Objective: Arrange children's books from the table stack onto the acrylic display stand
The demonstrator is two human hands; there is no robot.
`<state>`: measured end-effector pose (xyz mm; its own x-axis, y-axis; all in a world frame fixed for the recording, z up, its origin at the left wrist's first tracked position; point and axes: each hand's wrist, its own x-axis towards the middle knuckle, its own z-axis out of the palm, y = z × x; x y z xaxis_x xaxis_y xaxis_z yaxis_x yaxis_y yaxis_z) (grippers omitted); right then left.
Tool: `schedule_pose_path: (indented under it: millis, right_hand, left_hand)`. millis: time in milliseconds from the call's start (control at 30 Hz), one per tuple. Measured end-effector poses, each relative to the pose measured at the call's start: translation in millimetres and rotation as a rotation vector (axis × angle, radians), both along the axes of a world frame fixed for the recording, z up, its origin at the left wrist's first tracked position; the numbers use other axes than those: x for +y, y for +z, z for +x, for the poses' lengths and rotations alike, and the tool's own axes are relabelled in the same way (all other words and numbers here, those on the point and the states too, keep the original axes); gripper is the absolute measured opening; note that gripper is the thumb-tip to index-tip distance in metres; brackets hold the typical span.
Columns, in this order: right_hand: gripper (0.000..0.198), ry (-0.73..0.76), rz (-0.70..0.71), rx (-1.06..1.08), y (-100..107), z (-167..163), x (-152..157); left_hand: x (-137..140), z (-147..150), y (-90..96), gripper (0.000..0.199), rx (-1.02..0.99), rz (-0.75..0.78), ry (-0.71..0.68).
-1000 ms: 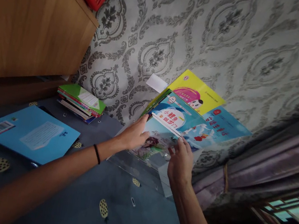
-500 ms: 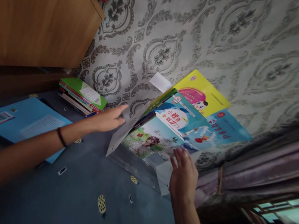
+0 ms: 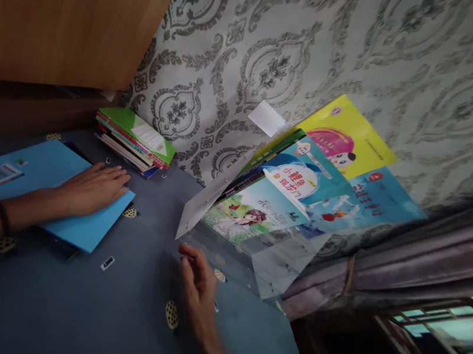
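Note:
My left hand [image 3: 93,189] lies flat, fingers stretched out, on a blue book [image 3: 48,162] with a barcode on its cover. Something dark shows from under that book. My right hand [image 3: 197,278] hovers over the table with its fingers loosely curled and apart, nothing in them. Just beyond it stands a clear book rack [image 3: 205,202] holding several picture books. At its front is a green book with a girl on the cover [image 3: 253,212]; behind come a teal book [image 3: 304,170], a yellow book [image 3: 359,139] and another blue book [image 3: 387,201].
A small stack of books with a green one on top [image 3: 135,134] sits against the patterned wall [image 3: 276,64]. A wooden cabinet [image 3: 65,12] juts out at upper left. The dark blue tablecloth [image 3: 115,319] covers the table; a purple curtain [image 3: 405,269] hangs at right.
My left hand has moved from beside the rack down onto the blue book. My right hand has left the rack's front and come left and nearer. The view has shifted slightly.

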<state>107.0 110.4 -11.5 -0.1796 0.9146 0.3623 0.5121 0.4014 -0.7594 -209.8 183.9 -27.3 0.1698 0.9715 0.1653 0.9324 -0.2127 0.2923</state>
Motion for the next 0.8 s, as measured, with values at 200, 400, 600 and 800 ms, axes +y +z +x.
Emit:
schedule_pose_path:
  millis: [200, 400, 600, 800]
  right_hand:
    - [0.026, 0.299, 0.069, -0.088, -15, -34, -15]
    - [0.025, 0.353, 0.027, -0.072, -11, -31, -21]
    - [0.023, 0.386, 0.019, -0.074, -7, -31, -19]
    - [0.025, 0.458, 0.074, -0.128, -7, -31, -20]
  left_hand:
    - [1, 6, -0.1, 0.051, -0.013, 0.157, -0.021]
    - [-5, 8, 10.9, 0.038, 0.087, 0.167, -0.019]
    - [-15, 18, 26.9, 0.035, 0.218, 0.158, -0.008]
    - [-23, 16, 33.3, 0.033, 0.17, 0.219, 0.022]
